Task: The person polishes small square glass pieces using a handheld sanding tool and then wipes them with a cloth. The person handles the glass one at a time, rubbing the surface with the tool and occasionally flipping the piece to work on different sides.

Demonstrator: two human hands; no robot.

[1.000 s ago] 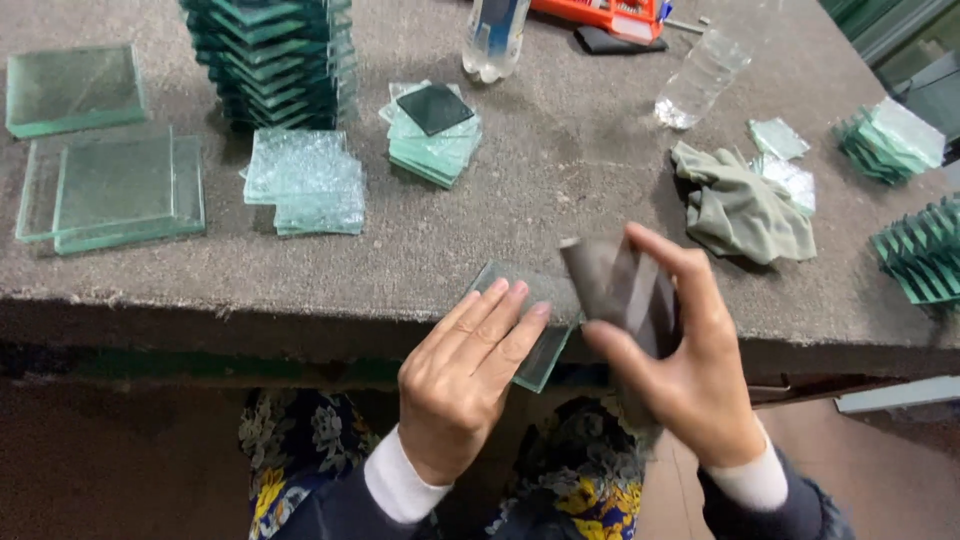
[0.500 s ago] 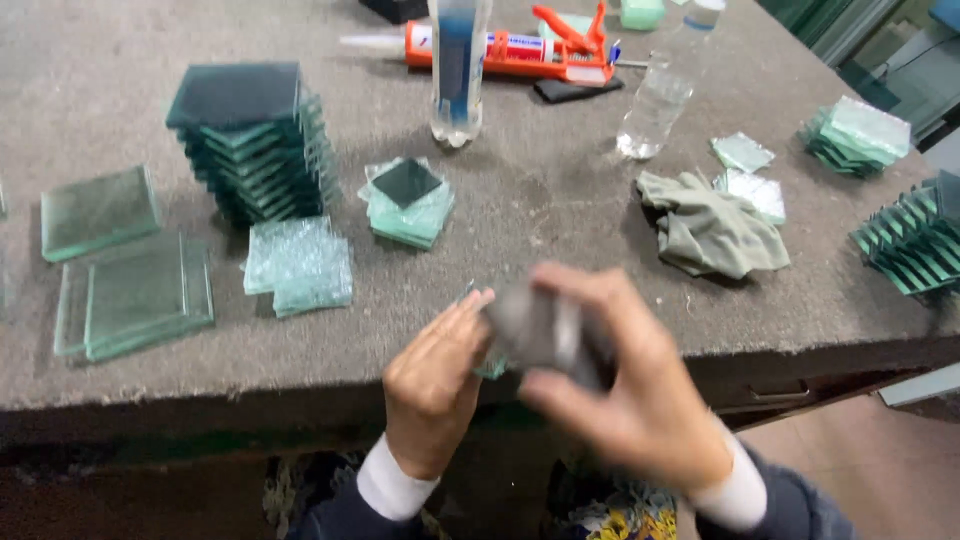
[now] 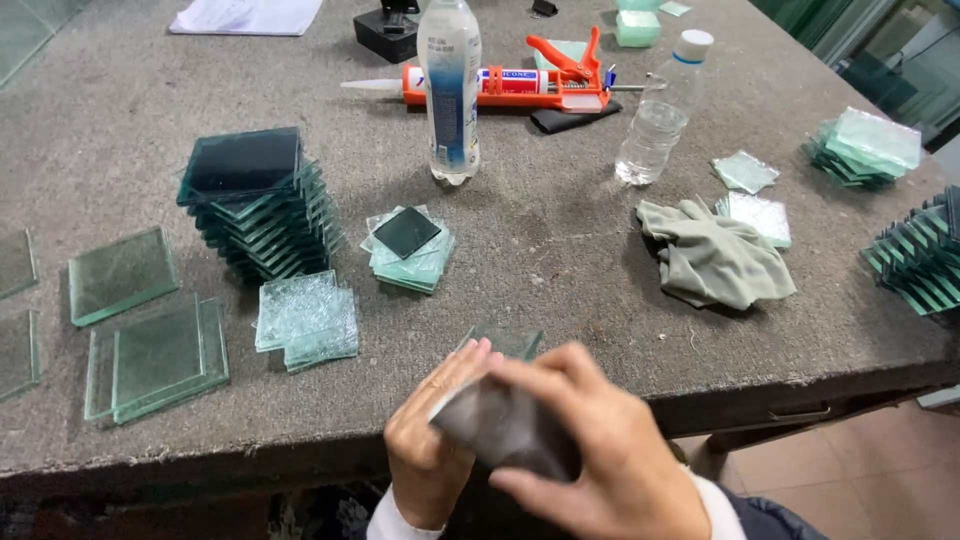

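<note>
At the table's front edge my left hand holds a small square glass tile, whose greenish corner sticks out above my fingers. My right hand presses a dark grey pad against the tile's face. Both hands overlap and hide most of the tile. The picture is blurred around the hands.
A tall stack of dark glass tiles stands at centre left, with smaller glass piles near it and flat panes at left. Two plastic bottles, a caulking gun, a grey cloth and more glass stacks lie farther back and right.
The view has tilted up, showing more of the table. My hands with the tile and pad have shifted lower in view, and the right hand has moved across the tile.
</note>
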